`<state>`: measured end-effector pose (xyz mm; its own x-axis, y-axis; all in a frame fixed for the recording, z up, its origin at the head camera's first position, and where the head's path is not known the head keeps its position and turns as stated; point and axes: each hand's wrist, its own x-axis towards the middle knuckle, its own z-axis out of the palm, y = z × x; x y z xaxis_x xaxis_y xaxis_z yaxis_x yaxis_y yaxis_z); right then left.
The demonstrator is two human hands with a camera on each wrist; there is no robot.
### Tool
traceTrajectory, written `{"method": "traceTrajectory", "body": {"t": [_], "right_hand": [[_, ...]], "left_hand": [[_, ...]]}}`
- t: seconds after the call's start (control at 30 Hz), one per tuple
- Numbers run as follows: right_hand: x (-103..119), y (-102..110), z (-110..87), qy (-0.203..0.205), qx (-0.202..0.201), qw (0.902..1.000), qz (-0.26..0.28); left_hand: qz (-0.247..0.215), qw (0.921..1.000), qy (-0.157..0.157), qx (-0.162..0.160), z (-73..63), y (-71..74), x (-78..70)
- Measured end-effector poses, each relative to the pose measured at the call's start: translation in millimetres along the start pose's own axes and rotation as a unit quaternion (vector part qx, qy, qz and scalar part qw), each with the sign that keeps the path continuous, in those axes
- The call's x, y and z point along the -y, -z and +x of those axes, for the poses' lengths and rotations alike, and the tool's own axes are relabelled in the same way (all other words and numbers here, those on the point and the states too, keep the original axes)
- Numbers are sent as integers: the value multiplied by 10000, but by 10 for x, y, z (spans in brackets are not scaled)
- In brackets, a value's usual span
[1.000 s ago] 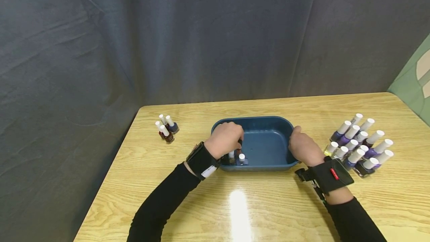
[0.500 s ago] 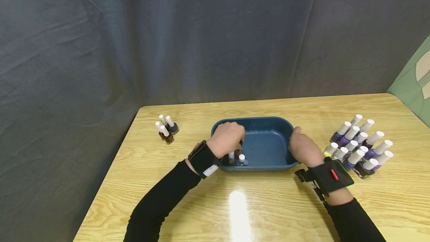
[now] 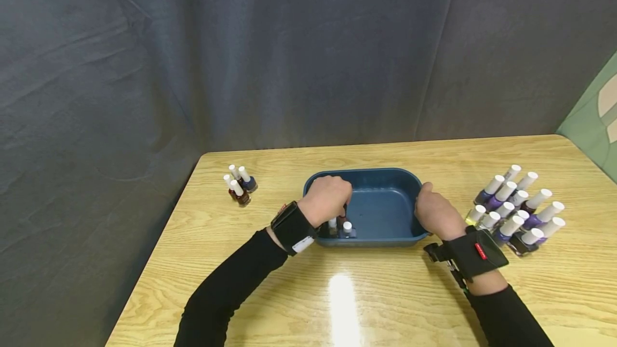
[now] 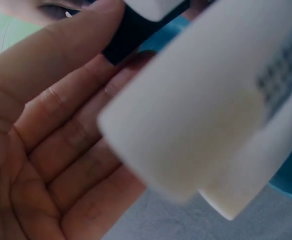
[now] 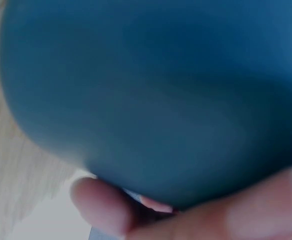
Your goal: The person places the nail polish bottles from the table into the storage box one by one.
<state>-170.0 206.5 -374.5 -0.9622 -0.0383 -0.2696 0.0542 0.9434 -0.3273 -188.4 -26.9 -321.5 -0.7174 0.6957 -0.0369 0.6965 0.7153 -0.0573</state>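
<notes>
While nearly everything in the head view stands as it did a second ago, your left sleeve (image 3: 231, 288) has swung slightly outward and your left hand (image 3: 328, 198) has edged a touch further over the blue tub (image 3: 381, 208). It is bent down into the tub's left end, just above the bottles inside (image 3: 347, 227). Your right hand (image 3: 437, 213) grips the tub's right end as before. Both groups on the tabletop (image 3: 270, 304) are unchanged: the left bottles (image 3: 241, 197) and the larger set of right bottles (image 3: 513, 224). So the work seems paused on one small adjustment, with no bottle freed. The red tag (image 3: 480, 250) and white label (image 3: 302, 244) on your wristbands are too small to read.

From the left wrist, you pinch a dark cap (image 4: 133, 35) under your thumb; it looks like a bottle's top, and it sits at the tub's left end. Blurred white caps (image 4: 186, 115) fill the foreground; dark print (image 4: 286, 70) shows on one bottle, but you can't make out its words.

From the right wrist, your fingers (image 5: 266, 210) hold the tub's edge, and no writing shows on its wall.
</notes>
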Motion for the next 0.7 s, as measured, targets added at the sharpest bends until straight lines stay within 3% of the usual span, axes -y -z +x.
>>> {"method": "traceTrajectory", "body": {"t": [0.3, 0.7], "right_hand": [[-5, -7, 9, 18, -50, 10000, 28], [2, 1, -6, -5, 7, 10000, 55]], "left_hand": [[142, 9999, -11, 36, 17, -23, 7], [-1, 9998, -46, 174, 39, -50, 1]]}}
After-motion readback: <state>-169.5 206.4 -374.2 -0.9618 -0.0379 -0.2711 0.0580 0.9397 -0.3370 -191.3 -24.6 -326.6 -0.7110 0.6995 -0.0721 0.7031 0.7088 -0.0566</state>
